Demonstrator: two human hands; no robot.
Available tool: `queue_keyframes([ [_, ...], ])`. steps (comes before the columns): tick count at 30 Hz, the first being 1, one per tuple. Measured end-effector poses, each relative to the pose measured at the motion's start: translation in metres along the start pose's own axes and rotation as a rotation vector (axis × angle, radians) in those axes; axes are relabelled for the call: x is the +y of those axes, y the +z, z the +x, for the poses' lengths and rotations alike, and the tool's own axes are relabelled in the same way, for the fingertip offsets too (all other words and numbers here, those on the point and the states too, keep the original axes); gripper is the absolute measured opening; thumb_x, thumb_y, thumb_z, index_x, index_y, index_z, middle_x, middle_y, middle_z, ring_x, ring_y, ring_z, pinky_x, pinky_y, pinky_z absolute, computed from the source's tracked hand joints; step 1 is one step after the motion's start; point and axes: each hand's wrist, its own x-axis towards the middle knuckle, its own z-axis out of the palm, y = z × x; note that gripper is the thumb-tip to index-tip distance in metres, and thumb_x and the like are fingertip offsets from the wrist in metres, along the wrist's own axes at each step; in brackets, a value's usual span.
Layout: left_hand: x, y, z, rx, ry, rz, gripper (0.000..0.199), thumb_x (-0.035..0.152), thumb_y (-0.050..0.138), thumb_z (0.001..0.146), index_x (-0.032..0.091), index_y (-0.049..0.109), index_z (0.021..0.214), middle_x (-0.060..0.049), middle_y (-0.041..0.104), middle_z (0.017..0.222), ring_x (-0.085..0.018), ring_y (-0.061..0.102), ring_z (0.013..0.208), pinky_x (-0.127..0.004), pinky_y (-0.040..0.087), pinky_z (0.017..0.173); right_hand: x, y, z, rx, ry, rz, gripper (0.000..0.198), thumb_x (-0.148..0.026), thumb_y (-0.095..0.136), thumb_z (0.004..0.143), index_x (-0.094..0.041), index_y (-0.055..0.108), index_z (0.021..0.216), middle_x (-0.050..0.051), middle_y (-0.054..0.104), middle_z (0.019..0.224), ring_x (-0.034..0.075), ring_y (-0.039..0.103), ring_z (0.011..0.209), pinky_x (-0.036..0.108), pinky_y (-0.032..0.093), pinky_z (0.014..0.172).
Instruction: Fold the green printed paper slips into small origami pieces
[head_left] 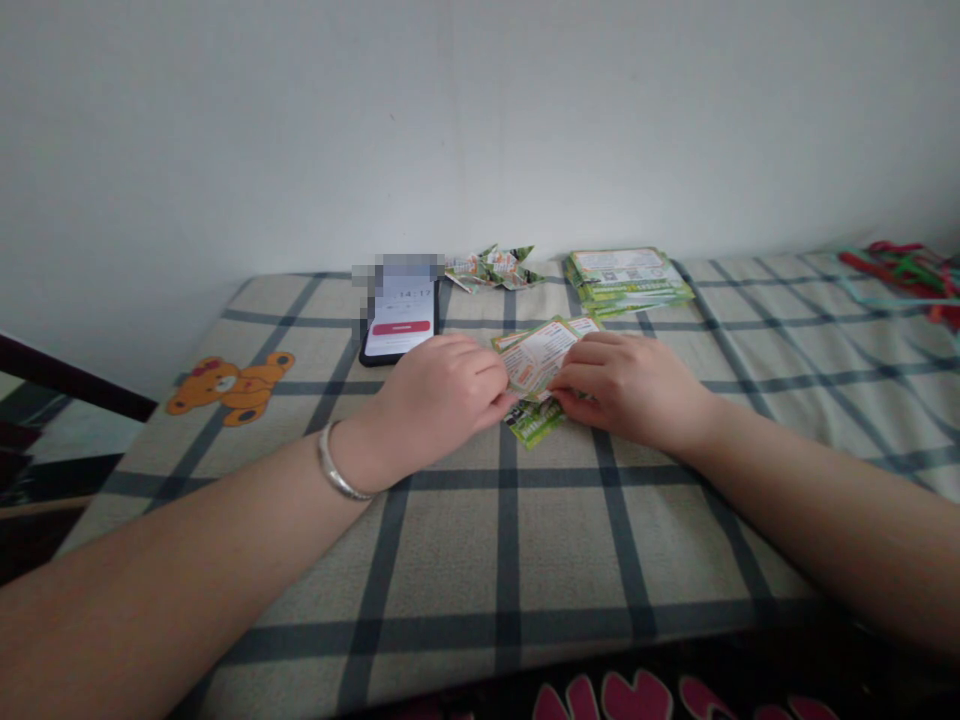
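Observation:
Between my hands is a printed paper card [534, 355] with a white face, small text and a green-orange border. My left hand [442, 395], with a silver bangle at the wrist, has its fingers closed at the card's left edge. On the opposite edge, my right hand [626, 385] pinches the card between thumb and fingers. A green printed piece [534, 428] sticks out below, towards me. Another white corner shows behind the card; whether these pieces are joined or separate, I cannot tell. The fingertips are partly hidden.
A phone [401, 312] with a lit screen lies behind my left hand. Near the wall are folded paper pieces [495, 268] with pointed ends and a stack of cards [622, 275]. A bear sticker [231, 388] lies left; red and green items [904, 265] are far right.

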Motion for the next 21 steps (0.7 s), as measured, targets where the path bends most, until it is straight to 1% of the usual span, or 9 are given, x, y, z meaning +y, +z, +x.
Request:
queue_keyframes([
  [4, 0.0009, 0.0003, 0.0001, 0.005, -0.016, -0.003, 0.023, 0.025, 0.052, 0.092, 0.014, 0.068, 0.079, -0.007, 0.069, 0.080, -0.022, 0.064, 0.079, -0.036, 0.052, 0.073, -0.0039, -0.0011, 0.0014, 0.000, 0.087, 0.029, 0.021, -0.024, 0.053, 0.089, -0.018, 0.072, 0.083, 0.006, 0.068, 0.082, 0.019, 0.059, 0.077, 0.031, 0.036, 0.064],
  [9, 0.0025, 0.0018, 0.0005, 0.024, -0.048, 0.008, 0.019, 0.022, 0.053, 0.089, 0.015, 0.067, 0.077, -0.006, 0.069, 0.079, -0.022, 0.064, 0.078, -0.037, 0.051, 0.074, -0.0078, -0.0032, 0.0027, -0.025, 0.173, 0.002, 0.020, -0.025, 0.053, 0.087, -0.017, 0.070, 0.079, 0.006, 0.068, 0.081, 0.020, 0.059, 0.077, 0.032, 0.035, 0.061],
  [15, 0.0032, 0.0030, -0.0003, 0.035, -0.060, 0.016, 0.017, 0.019, 0.052, 0.086, 0.015, 0.064, 0.075, -0.005, 0.067, 0.077, -0.020, 0.062, 0.075, -0.035, 0.049, 0.070, -0.0063, -0.0071, 0.0010, -0.047, 0.158, -0.009, 0.021, -0.025, 0.054, 0.088, -0.020, 0.073, 0.084, 0.006, 0.071, 0.087, 0.022, 0.062, 0.087, 0.034, 0.040, 0.067],
  [18, 0.0026, 0.0042, -0.0003, 0.037, -0.060, 0.004, 0.017, 0.019, 0.052, 0.086, 0.015, 0.063, 0.074, -0.005, 0.067, 0.077, -0.020, 0.061, 0.074, -0.036, 0.049, 0.070, -0.0047, -0.0064, 0.0005, -0.030, 0.159, 0.012, 0.019, -0.025, 0.055, 0.088, -0.020, 0.073, 0.085, 0.006, 0.071, 0.087, 0.023, 0.061, 0.087, 0.034, 0.040, 0.068],
  [21, 0.0013, 0.0059, 0.0001, 0.042, -0.074, -0.039, 0.017, 0.018, 0.052, 0.086, 0.015, 0.063, 0.073, -0.005, 0.067, 0.077, -0.021, 0.062, 0.075, -0.037, 0.050, 0.072, -0.0024, -0.0029, 0.0010, 0.013, 0.153, 0.035, 0.016, -0.025, 0.057, 0.087, -0.020, 0.072, 0.082, 0.006, 0.070, 0.083, 0.023, 0.059, 0.086, 0.034, 0.040, 0.069],
])
